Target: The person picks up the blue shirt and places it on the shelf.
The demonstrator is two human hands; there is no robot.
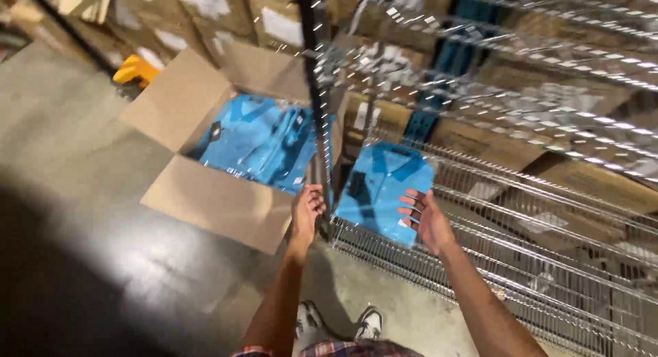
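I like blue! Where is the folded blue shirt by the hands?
Head view, right of centre: the folded blue bagged shirt lies on the wire shelf, between both hands.

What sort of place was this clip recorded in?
Most likely a warehouse or stockroom. Silver wire shelving racks hold brown cardboard cartons, an open cardboard box on the bare concrete floor is full of bagged blue shirts, and another folded blue shirt in clear plastic rests on the shelf between both hands.

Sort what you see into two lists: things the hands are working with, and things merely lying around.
In use:
- folded blue shirt in clear wrap, between the left hand and right hand
- wire shelf under it
- open cardboard box holding more blue shirts

Lying about:
- yellow object on the floor
- cardboard boxes on the shelf
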